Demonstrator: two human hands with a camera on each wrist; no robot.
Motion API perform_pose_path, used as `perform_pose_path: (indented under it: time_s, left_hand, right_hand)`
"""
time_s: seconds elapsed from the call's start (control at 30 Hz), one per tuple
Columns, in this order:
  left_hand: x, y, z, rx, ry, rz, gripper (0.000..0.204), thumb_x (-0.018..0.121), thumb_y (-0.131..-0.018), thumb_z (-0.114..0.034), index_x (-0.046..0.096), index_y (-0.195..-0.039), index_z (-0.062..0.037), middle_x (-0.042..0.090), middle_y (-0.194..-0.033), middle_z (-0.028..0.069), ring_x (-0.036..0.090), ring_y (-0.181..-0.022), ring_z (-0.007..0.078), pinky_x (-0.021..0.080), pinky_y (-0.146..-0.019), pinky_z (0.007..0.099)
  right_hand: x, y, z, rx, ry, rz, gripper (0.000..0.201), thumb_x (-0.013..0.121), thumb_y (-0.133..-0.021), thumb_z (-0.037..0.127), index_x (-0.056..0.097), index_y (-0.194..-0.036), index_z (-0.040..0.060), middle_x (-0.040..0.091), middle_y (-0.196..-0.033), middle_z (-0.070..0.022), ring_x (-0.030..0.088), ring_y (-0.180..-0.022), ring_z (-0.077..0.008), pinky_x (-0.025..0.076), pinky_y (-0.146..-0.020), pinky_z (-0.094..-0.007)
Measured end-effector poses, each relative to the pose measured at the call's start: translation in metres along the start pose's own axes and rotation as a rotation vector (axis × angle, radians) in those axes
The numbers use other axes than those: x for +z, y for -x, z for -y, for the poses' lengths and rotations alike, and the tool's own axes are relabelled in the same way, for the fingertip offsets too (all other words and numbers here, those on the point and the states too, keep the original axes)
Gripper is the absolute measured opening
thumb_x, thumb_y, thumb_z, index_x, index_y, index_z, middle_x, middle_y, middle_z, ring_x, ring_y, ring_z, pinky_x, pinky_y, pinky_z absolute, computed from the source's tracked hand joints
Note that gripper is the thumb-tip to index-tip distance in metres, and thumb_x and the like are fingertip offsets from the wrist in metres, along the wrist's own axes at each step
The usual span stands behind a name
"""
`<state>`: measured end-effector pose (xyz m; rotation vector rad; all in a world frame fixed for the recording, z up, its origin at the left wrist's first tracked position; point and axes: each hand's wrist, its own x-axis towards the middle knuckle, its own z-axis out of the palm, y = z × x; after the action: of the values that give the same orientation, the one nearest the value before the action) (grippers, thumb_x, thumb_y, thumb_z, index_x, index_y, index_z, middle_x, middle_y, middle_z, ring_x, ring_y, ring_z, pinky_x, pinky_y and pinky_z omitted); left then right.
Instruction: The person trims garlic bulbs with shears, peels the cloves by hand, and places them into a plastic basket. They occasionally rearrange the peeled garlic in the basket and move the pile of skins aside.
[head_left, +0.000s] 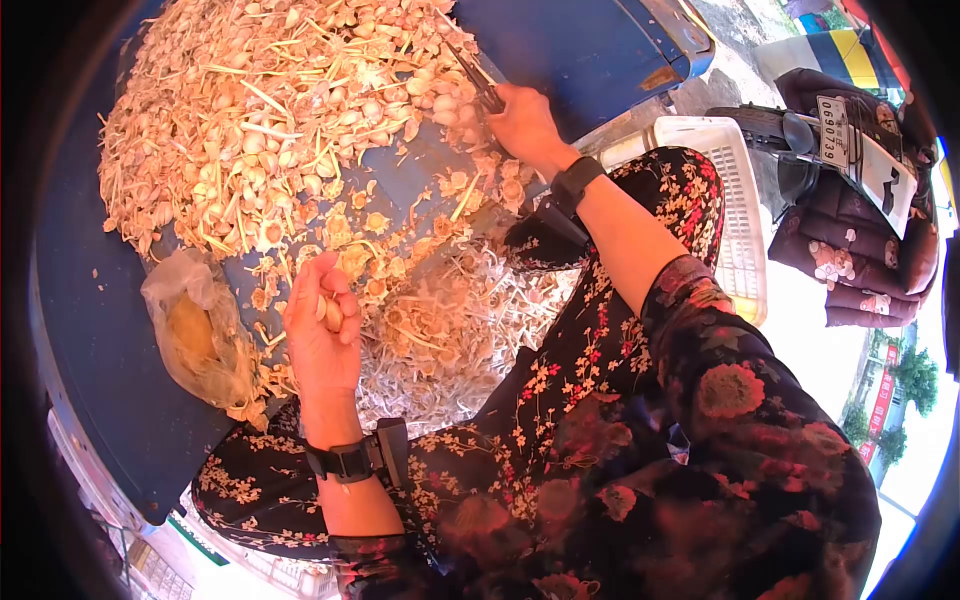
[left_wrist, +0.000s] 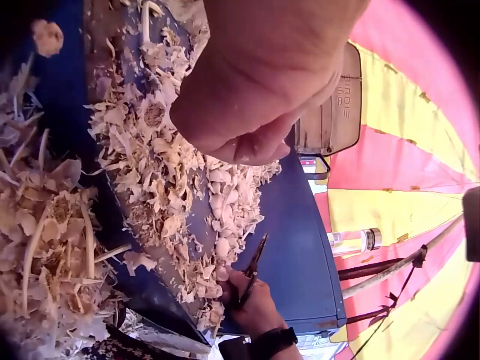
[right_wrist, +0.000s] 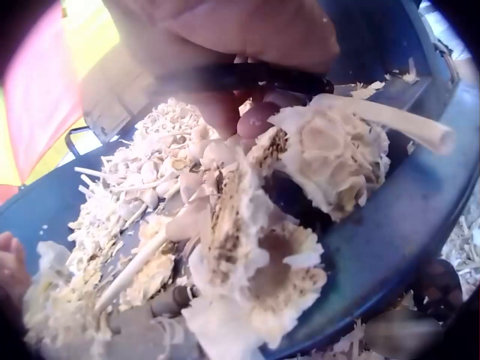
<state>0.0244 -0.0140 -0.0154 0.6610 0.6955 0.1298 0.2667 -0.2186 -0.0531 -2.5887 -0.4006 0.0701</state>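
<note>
My left hand [head_left: 322,330] is palm up with its fingers curled round a pale garlic clove [head_left: 329,313]. It is above the near side of the garlic pile, beside trimmed scraps [head_left: 372,262]. At the pile's right side my right hand [head_left: 525,125] grips a slim, dark, pointed tool [head_left: 470,70]; its exact kind I cannot tell. That tool [left_wrist: 253,264] points up from the fist in the left wrist view. Close below the right hand in the right wrist view lie cut garlic root ends [right_wrist: 330,154] with a stalk stub. Loose garlic cloves [head_left: 265,145] cover much of the blue surface [head_left: 100,350].
A clear plastic bag [head_left: 195,325] with something yellowish inside lies at the left. Papery skins [head_left: 470,320] heap between the person's legs. A white plastic crate [head_left: 738,200] stands at the right, near a vehicle with a number plate [head_left: 832,130]. A striped canopy [left_wrist: 420,165] rises behind.
</note>
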Motion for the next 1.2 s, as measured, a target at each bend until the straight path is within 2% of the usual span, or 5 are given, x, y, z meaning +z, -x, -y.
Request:
perform_pose_path:
  time_s: [0.23, 0.4, 0.9, 1.1, 1.2]
  left_hand:
    - [0.024, 0.004, 0.016, 0.083, -0.342, 0.041, 0.030, 0.055, -0.095, -0.025, 0.057, -0.111, 0.0006, 0.062, -0.083, 0.0050, 0.045, -0.054, 0.0027, 0.030, -0.040, 0.0139]
    - [0.011, 0.007, 0.022, 0.093, -0.345, 0.187, 0.027, 0.059, -0.093, -0.020, 0.059, -0.115, -0.0042, 0.065, -0.088, 0.0035, 0.044, -0.058, 0.0012, 0.034, -0.049, 0.0155]
    - [0.005, 0.011, 0.006, 0.205, -0.201, 0.061, 0.020, 0.057, -0.094, -0.015, 0.057, -0.111, -0.0062, 0.063, -0.084, 0.0024, 0.040, -0.055, 0.0003, 0.030, -0.046, 0.0140]
    - [0.001, 0.010, 0.003, 0.217, -0.327, 0.158, 0.016, 0.056, -0.094, -0.015, 0.058, -0.107, -0.0063, 0.063, -0.083, 0.0015, 0.039, -0.054, -0.0001, 0.029, -0.044, 0.0146]
    - [0.016, 0.014, 0.004, 0.180, -0.311, 0.148, 0.016, 0.053, -0.096, -0.018, 0.058, -0.103, -0.0041, 0.055, -0.074, -0.0026, 0.034, -0.051, -0.0002, 0.024, -0.043, 0.0154]
  right_hand:
    - [-0.019, 0.053, 0.091, -0.154, -0.562, 0.301, 0.034, 0.079, -0.071, 0.025, 0.058, -0.074, -0.0013, 0.058, -0.062, -0.0145, 0.050, -0.052, -0.0177, 0.042, -0.051, -0.0344]
    - [0.002, 0.088, 0.120, -0.357, -0.605, 0.392, 0.037, 0.076, -0.074, 0.029, 0.054, -0.072, -0.0004, 0.052, -0.058, -0.0158, 0.049, -0.050, -0.0260, 0.040, -0.050, -0.0374]
    - [-0.027, 0.089, 0.097, -0.591, 0.155, 0.512, 0.064, 0.063, -0.071, 0.067, 0.058, -0.071, 0.0031, 0.058, -0.059, -0.0139, 0.060, -0.061, -0.0379, 0.047, -0.057, -0.0456]
    - [-0.025, 0.080, 0.092, -0.599, 0.043, 0.688, 0.053, 0.073, -0.073, 0.051, 0.060, -0.080, 0.0005, 0.053, -0.055, -0.0113, 0.046, -0.049, -0.0308, 0.041, -0.049, -0.0378]
    - [-0.025, 0.088, 0.098, -0.563, -0.210, 0.514, 0.051, 0.074, -0.074, 0.047, 0.056, -0.070, -0.0007, 0.052, -0.057, -0.0179, 0.051, -0.052, -0.0357, 0.041, -0.050, -0.0392]
